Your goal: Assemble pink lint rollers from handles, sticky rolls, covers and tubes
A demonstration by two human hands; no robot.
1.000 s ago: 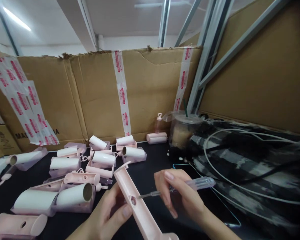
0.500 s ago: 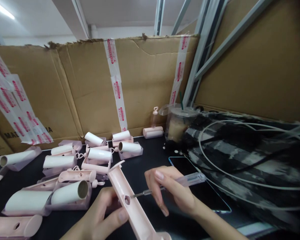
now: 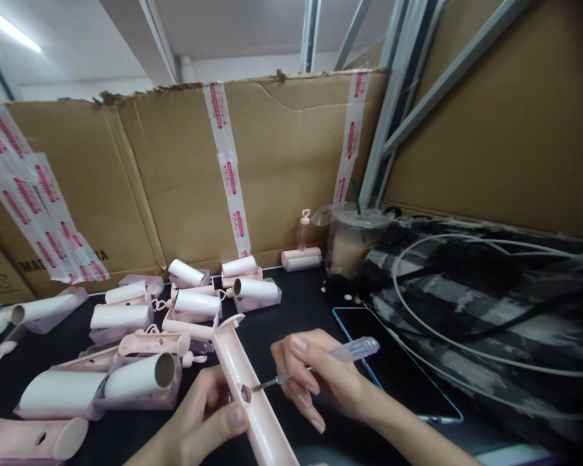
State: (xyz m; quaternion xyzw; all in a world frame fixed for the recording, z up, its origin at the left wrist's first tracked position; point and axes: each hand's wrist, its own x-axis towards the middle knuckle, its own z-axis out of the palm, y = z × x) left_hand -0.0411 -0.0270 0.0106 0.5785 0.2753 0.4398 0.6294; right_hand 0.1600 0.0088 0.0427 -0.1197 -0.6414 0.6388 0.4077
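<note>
My left hand [image 3: 205,414] grips a long pink plastic lint roller housing [image 3: 267,430] by its side, the open trough facing up and tilted. A round hole sits near the middle of the trough. In my right hand [image 3: 315,375] is a screwdriver with a clear handle [image 3: 357,349], held between thumb and fingers. Its metal tip [image 3: 262,386] is at the rim of the hole; whether it touches, I cannot tell. My left fingertips are hidden behind the housing. Left of it lie white sticky rolls [image 3: 138,377] in pink trays, and another pink housing [image 3: 34,439].
A phone [image 3: 403,369] lies right of my hands. Behind it stand a plastic cup with a straw [image 3: 352,243] and a dark bundle with a white cable [image 3: 398,259]. A small pink roller [image 3: 301,259] stands by the cardboard wall [image 3: 282,175]. Metal shelf bars [image 3: 408,110] rise at right.
My right hand and the screwdriver have shifted slightly left, bringing the tip closer to the hole's rim. The view has turned a little. My left hand keeps its hold on the housing.
</note>
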